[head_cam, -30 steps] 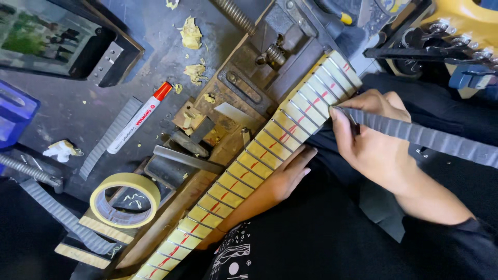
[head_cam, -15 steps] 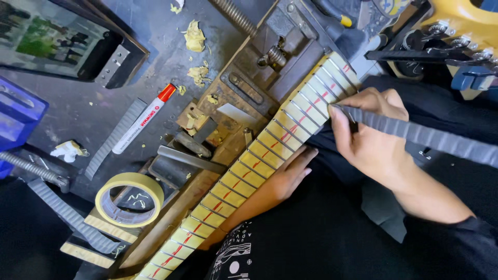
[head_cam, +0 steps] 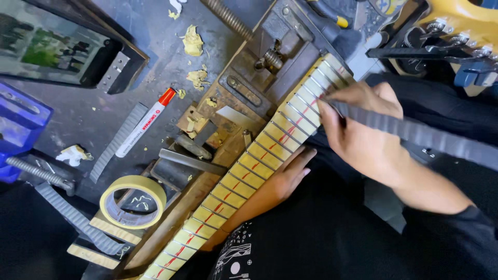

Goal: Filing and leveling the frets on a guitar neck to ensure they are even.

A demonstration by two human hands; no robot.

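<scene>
While the taped neck [head_cam: 249, 176] runs diagonally from near-left to far-right, clamped in the vise [head_cam: 270, 67], right hand [head_cam: 363, 135] grips a file [head_cam: 415, 135] at its far end; left hand [head_cam: 282, 179] steadies mid-neck, fingers flat.

File [head_cam: 415, 136] end cut off; left hand [head_cam: 280, 184] perhaps half-hidden.

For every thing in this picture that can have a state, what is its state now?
Guitar neck: lying in the bench vise, fingerboard masked with yellow tape, red line along the middle.
Long file: held, its tip on the frets.
Right hand: closed around the file.
Left hand: resting flat against the neck's edge.
Red marker: capped, lying on the bench.
Tape roll: lying flat.
</scene>
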